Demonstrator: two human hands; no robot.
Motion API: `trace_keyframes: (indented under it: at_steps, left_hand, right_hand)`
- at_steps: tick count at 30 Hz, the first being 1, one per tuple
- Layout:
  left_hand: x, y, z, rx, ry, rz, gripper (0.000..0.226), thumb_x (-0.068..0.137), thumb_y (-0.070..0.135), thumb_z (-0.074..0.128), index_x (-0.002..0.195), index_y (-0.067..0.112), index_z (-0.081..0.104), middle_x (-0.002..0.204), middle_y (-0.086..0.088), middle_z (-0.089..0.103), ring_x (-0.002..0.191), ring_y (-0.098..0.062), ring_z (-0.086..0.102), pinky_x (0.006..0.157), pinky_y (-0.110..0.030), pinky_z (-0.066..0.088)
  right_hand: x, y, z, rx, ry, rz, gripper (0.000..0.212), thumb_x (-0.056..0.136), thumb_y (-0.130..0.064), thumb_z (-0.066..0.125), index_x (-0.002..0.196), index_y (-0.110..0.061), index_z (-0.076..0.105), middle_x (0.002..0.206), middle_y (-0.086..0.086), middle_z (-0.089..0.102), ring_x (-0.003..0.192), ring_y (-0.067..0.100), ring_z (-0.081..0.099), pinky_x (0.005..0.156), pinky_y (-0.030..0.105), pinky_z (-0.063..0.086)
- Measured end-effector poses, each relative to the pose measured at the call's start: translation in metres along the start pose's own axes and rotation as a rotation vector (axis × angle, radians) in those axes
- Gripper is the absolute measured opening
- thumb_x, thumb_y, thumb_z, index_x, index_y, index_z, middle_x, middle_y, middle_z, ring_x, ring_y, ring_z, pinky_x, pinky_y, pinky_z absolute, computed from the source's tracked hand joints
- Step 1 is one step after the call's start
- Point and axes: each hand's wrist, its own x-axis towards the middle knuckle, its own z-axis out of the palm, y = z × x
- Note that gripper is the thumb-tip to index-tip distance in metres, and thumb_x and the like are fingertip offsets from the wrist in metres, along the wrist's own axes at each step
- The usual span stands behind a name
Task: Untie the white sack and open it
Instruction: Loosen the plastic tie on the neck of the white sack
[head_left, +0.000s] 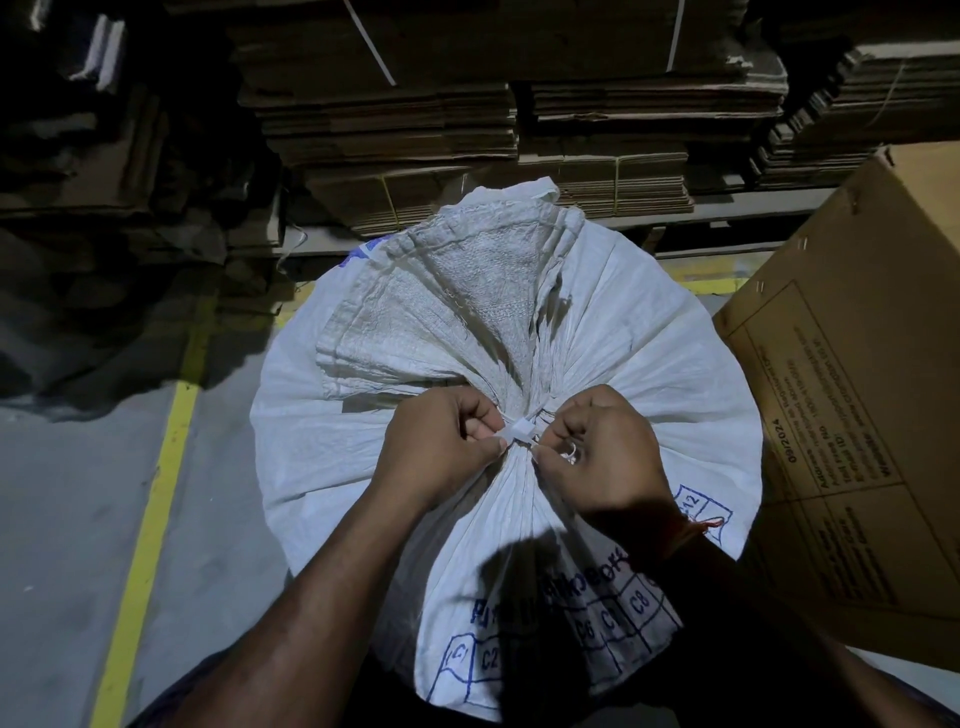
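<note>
A full white woven sack (649, 374) with blue printed letters stands upright on the floor in front of me. Its neck is gathered and bound by a white tie strip (521, 431) with a knot in the middle. The loose sack top fans out beyond the knot toward the back. My left hand (441, 441) pinches the tie on the knot's left side. On the knot's right side, my right hand (602, 452), with a ring on one finger, pinches the tie as well. Both hands rest on the gathered neck.
A large brown cardboard box (857, 415) leans close on the right of the sack. Stacks of flattened cardboard (467, 119) on pallets fill the back. A yellow floor line (156, 509) runs along the grey concrete floor on the left.
</note>
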Motion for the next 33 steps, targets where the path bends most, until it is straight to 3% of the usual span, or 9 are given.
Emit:
trace_keyframes:
  at_steps: [5,8,15,18,20,22,25,29,33]
  left_hand:
    - [0.0,0.001,-0.001,0.005,-0.001,0.01,0.011,0.077,0.018,0.085,0.08,0.025,0.077,0.069,0.012,0.076,0.063,-0.001,0.066,0.072,-0.029,0.054]
    - [-0.001,0.001,-0.001,0.008,0.001,0.016,0.01,0.078,0.017,0.084,0.08,0.025,0.077,0.069,0.01,0.075,0.063,-0.002,0.065,0.071,-0.03,0.054]
    - [-0.001,0.001,-0.002,0.008,0.0,0.013,0.01,0.079,0.018,0.085,0.079,0.025,0.078,0.07,0.01,0.075,0.062,-0.001,0.064,0.07,-0.028,0.053]
    - [0.0,0.002,-0.001,0.02,0.006,0.014,0.011,0.079,0.018,0.085,0.079,0.025,0.077,0.071,0.009,0.075,0.063,-0.001,0.065,0.07,-0.027,0.053]
    - [0.001,0.003,0.0,0.024,0.007,0.012,0.011,0.079,0.017,0.085,0.08,0.025,0.078,0.072,0.008,0.076,0.065,-0.003,0.066,0.07,-0.026,0.053]
    - [0.002,0.003,0.001,0.032,0.015,0.011,0.011,0.08,0.016,0.083,0.08,0.025,0.078,0.074,0.006,0.077,0.068,-0.01,0.07,0.069,-0.027,0.053]
    - [0.002,0.003,0.002,0.02,0.019,0.007,0.011,0.08,0.015,0.082,0.081,0.025,0.077,0.074,0.006,0.076,0.066,-0.01,0.069,0.069,-0.029,0.054]
    - [0.001,0.003,0.005,0.007,0.026,0.018,0.01,0.081,0.015,0.082,0.083,0.024,0.077,0.071,0.01,0.072,0.061,-0.002,0.061,0.069,-0.028,0.052]
    - [-0.002,0.002,0.009,-0.023,0.026,0.048,0.01,0.08,0.024,0.085,0.082,0.025,0.075,0.072,0.009,0.072,0.065,-0.006,0.066,0.07,-0.031,0.055]
  right_hand:
    - [0.003,-0.001,0.006,-0.027,-0.004,0.016,0.014,0.071,-0.031,0.083,0.066,-0.022,0.074,0.088,-0.004,0.057,0.086,0.014,0.058,0.072,0.026,0.043]
    - [0.005,-0.002,0.011,-0.037,-0.013,-0.002,0.008,0.073,-0.024,0.079,0.068,-0.019,0.075,0.091,-0.002,0.058,0.09,0.021,0.06,0.076,0.029,0.047]
    - [0.003,0.006,-0.007,-0.017,-0.121,-0.056,0.006,0.073,-0.019,0.078,0.069,-0.022,0.074,0.093,-0.007,0.054,0.094,0.018,0.055,0.074,0.023,0.038]
    - [0.0,0.006,-0.025,-0.015,-0.224,-0.069,0.008,0.073,-0.017,0.08,0.067,-0.022,0.076,0.091,-0.009,0.056,0.09,0.008,0.055,0.073,0.013,0.037]
    - [-0.002,0.004,-0.032,-0.008,-0.302,-0.077,0.007,0.071,-0.021,0.08,0.065,-0.021,0.076,0.081,-0.009,0.063,0.084,0.003,0.057,0.07,0.02,0.039]
    - [-0.003,0.0,-0.034,0.02,-0.327,-0.052,0.019,0.069,-0.036,0.077,0.061,-0.019,0.073,0.067,-0.004,0.067,0.072,0.005,0.061,0.063,0.027,0.043]
    - [-0.003,-0.005,-0.033,0.055,-0.239,0.038,0.042,0.077,-0.05,0.077,0.056,-0.015,0.068,0.054,0.005,0.064,0.053,0.012,0.057,0.054,0.03,0.042]
    - [0.001,-0.001,-0.026,0.04,-0.084,0.134,0.025,0.078,-0.032,0.082,0.072,-0.018,0.062,0.058,-0.002,0.063,0.056,0.006,0.056,0.052,0.02,0.038]
    - [0.001,0.004,-0.025,0.075,-0.126,0.134,0.015,0.082,-0.02,0.077,0.087,-0.025,0.063,0.061,-0.007,0.062,0.058,-0.004,0.058,0.057,0.009,0.041]
